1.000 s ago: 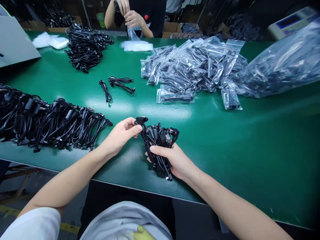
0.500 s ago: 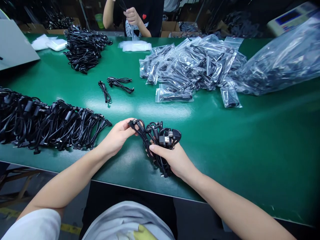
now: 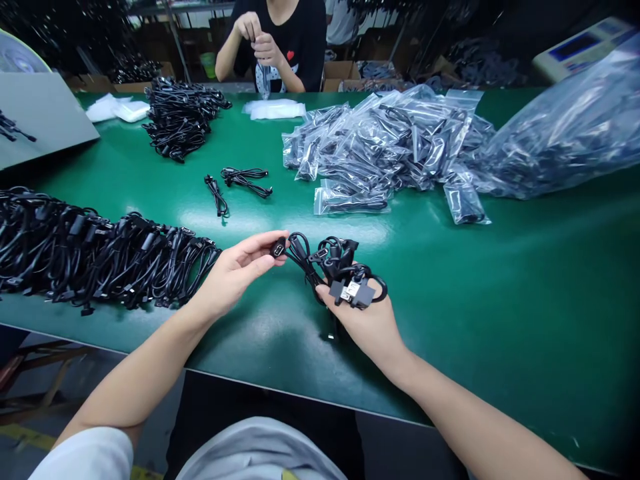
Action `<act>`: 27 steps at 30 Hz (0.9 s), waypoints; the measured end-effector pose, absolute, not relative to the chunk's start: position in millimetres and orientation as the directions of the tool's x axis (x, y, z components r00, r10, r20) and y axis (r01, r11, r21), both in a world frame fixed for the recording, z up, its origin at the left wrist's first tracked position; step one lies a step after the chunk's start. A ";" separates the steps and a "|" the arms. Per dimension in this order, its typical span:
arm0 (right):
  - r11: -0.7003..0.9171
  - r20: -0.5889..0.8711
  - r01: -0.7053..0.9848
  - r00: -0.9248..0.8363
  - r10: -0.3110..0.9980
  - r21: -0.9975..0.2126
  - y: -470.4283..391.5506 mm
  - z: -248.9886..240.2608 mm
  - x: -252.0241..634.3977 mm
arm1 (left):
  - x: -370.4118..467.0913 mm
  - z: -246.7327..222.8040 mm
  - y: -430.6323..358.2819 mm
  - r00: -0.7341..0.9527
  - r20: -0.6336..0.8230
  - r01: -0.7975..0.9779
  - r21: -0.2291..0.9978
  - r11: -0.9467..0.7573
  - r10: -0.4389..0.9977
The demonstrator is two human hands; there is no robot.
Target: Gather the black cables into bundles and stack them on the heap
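I count two hands of my own over the green table (image 3: 500, 300). My right hand (image 3: 367, 320) is closed around one bundle of black cables (image 3: 333, 263); how many cables it holds I cannot tell. My left hand (image 3: 235, 270) pinches a single black plug (image 3: 278, 249) between thumb and fingertips, the other fingers loosely curled. The plug's cable runs from that pinch straight across to the bundle, which rises above my right fingers. The bundle is glossy black, looped and tangled, with a few connectors poking out; one flat plug with a pale metal face lies right against my right fingertips.

Left of my left fingers lies one long heap of loose cables (image 3: 90, 253). Beyond both hands' fingertips lie two separate small cables (image 3: 240, 180), farther off a second black heap (image 3: 183, 117), and off to the right one pile of bagged cables (image 3: 385, 147). A person's two hands (image 3: 260, 37) work at the far edge.
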State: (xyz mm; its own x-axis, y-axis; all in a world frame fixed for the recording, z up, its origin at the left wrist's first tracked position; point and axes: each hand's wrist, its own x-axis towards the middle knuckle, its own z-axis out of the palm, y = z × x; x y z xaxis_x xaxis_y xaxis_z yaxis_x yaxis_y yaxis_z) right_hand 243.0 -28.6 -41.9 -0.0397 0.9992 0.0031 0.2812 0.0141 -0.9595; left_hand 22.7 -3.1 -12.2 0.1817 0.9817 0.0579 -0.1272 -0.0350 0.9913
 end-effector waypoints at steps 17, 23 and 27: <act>-0.195 -0.202 0.092 -0.078 0.976 -0.977 -26.6 -32.9 236.6 | 21.3 -14.1 -4.9 0.166 0.029 -0.157 0.988 -0.003 0.986; -0.227 -0.233 0.061 -0.105 0.967 -0.972 -26.1 -32.9 234.5 | 20.6 -14.5 -4.6 0.182 0.060 -0.132 0.991 -0.036 0.982; -0.241 -0.244 0.043 -0.122 0.962 -0.970 -26.6 -34.7 234.2 | 19.8 -15.3 -4.9 0.180 0.053 -0.137 0.990 -0.028 0.982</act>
